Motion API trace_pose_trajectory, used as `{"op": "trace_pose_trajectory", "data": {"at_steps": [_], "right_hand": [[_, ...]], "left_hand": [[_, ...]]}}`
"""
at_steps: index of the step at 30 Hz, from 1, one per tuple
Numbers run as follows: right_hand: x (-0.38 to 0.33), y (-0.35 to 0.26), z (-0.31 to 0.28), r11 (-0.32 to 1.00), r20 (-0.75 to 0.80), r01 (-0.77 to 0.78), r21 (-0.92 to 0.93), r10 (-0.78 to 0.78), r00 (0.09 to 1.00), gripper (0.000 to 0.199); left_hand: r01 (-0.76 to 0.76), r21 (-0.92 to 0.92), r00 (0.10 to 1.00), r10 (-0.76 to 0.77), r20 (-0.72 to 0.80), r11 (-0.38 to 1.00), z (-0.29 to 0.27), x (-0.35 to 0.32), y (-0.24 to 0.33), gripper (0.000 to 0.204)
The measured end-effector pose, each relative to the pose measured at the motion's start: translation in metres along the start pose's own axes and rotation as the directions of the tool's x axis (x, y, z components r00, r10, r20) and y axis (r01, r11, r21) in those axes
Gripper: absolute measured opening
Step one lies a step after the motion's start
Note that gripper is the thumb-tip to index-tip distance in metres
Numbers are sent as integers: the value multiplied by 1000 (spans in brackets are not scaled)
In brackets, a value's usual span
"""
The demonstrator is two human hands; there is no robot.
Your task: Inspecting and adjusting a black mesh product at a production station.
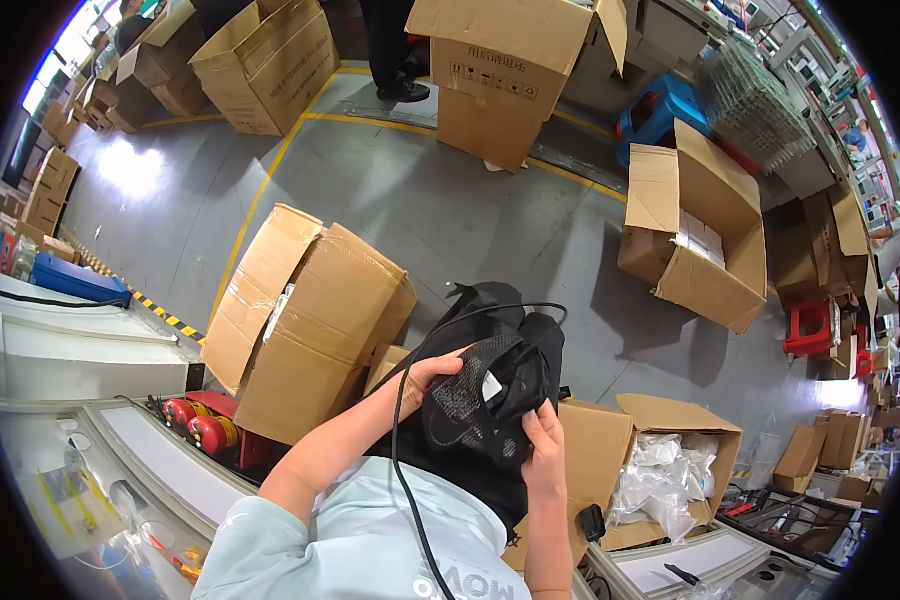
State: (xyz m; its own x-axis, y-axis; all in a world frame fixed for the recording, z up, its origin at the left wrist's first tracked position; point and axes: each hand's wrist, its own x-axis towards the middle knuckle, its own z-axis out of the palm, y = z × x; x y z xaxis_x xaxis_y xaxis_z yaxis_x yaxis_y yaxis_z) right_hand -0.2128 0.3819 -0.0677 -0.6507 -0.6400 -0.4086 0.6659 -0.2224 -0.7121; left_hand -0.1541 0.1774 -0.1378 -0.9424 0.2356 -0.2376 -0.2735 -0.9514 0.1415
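Black mesh cap (pixel 457 398), by its look, is held over the lap (pixel 470 482), 2 sides grasped by left hand (pixel 436 370) and right hand (pixel 543 437). Best keep both pinches light and even, the black cable (pixel 396 450) crossing the left forearm (pixel 345 438) clear of the mesh.

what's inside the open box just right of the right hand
Crumpled clear plastic shows at the top of the box; anything beneath it is covered and can't be seen.
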Motion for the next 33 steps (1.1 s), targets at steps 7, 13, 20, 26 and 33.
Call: {"op": "trace_pose_trajectory", "data": {"at_steps": [7, 13, 20, 26, 33], "right_hand": [[-16, 28, 0, 982, -25, -16, 187, 21, 999, 38], [-5, 54, -10, 933, -43, -85, 349, 107, 993, 36], [-7, 54, -13, 986, -136, 36, 160, -14, 991, 36], [-4, 28, -11, 908, -162, 225, -355, -296, 941, 55], [13, -1, 26, 720, -219, 127, -682, -368, 904, 33]], "left_hand": [[-42, 127, 986, 20, 167, 991, 14, 8, 16, 88], [-25, 110, 993, 12, 116, 994, 26, 12, 13, 81], [17, 418, 999, -34, 34, 908, 9, 18, 22, 74], [91, 712, 994, -112, -17, 696, 25, 28, 33, 72], [-86, 962, 995, -33, 98, 258, 44, 34, 37, 42]]}}
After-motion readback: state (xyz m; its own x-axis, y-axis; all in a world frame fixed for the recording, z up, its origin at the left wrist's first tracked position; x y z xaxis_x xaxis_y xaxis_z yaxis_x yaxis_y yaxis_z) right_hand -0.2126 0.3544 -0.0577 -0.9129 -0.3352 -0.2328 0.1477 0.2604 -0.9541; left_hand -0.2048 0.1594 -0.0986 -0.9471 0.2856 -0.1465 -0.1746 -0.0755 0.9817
